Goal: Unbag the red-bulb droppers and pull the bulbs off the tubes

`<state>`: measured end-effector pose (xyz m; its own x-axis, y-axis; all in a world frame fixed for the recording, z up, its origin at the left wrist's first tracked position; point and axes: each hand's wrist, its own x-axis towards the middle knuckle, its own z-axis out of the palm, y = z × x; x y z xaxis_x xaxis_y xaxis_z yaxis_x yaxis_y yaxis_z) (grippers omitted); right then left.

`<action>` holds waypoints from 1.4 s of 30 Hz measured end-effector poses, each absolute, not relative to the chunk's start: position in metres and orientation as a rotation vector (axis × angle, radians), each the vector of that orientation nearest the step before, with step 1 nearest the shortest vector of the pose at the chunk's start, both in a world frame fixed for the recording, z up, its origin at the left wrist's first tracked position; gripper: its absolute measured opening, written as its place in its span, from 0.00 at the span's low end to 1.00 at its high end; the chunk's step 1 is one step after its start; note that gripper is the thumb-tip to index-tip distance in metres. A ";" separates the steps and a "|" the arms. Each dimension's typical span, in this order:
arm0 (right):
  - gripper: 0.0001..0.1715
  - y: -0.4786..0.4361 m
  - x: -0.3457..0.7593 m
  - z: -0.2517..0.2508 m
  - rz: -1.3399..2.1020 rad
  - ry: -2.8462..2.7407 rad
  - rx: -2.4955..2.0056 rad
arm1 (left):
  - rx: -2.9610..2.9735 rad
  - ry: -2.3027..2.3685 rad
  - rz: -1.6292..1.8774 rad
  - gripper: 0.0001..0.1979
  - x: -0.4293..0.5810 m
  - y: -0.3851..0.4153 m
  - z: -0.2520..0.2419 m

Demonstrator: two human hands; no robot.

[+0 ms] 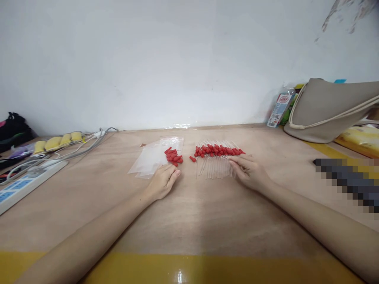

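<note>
Has the left hand [164,182] at seven o'clock from the view's centre, over the wooden tabletop [189,221], fingers curled and pressed together, thumb pointing toward two o'clock; cannot tell of anything hidden in the palm. Shows a small heap of loose red bulbs [174,156] just beyond it at one o'clock, by the edge of flat translucent plastic bags [149,157], and a single red bulb [192,159] apart, at three o'clock from the heap. Has the right hand [250,172] at four o'clock, at the near end of a row of red-bulbed droppers [217,150], thumb and forefinger close about the tubes [215,169]; cannot tell a pinch from a touch. Shows the droppers side by side, bulbs in a band, tubes pointing to twelve and six o'clock. Includes a white power strip [37,179] toward nine o'clock and a grey-beige bag [322,106] toward three.
</note>
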<state>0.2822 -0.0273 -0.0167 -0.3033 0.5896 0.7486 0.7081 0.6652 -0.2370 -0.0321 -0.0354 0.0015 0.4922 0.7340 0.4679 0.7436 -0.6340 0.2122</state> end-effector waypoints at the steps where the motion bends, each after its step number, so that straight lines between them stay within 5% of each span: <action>1: 0.14 -0.026 0.282 -0.017 -0.173 -2.004 -1.024 | -2.720 -1.341 -0.870 0.15 -0.033 -0.036 0.002; 18: 0.13 -0.022 0.273 -0.020 -0.614 -1.997 -1.396 | -2.421 -1.582 -1.232 0.04 -0.033 0.014 0.035; 29: 0.16 -0.026 0.268 -0.024 -0.388 -2.119 -1.348 | -2.364 -1.373 -0.666 0.06 0.004 0.012 0.007; 42: 0.23 -0.026 0.275 -0.023 -0.173 -2.180 -1.247 | -2.291 -1.415 -0.759 0.10 0.027 0.027 0.012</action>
<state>0.2754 -0.0262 -0.0231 -0.3671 0.7371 0.5674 0.8172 0.5469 -0.1817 0.0267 0.0269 0.0124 0.3603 0.7126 0.6020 0.8957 -0.4446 -0.0098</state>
